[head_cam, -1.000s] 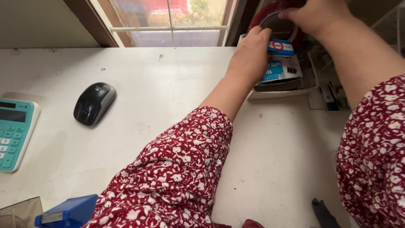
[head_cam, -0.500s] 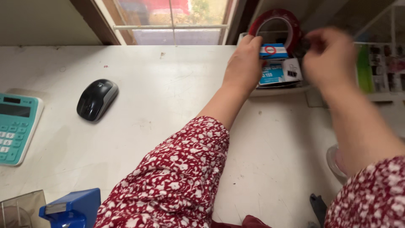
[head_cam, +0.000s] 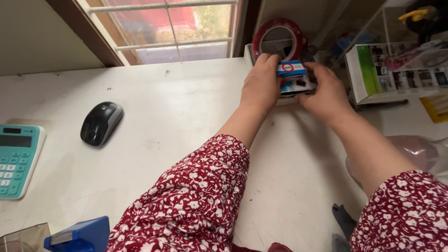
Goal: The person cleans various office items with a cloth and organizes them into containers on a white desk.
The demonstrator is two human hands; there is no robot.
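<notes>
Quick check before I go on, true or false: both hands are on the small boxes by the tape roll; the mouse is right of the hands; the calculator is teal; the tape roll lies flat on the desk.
1. Both the left hand and right hand touch the small boxes. True.
2. The mouse is right of the hands. False: it lies to their left.
3. The calculator is teal. True.
4. The tape roll lies flat on the desk. False: it stands on edge behind the boxes.
</notes>
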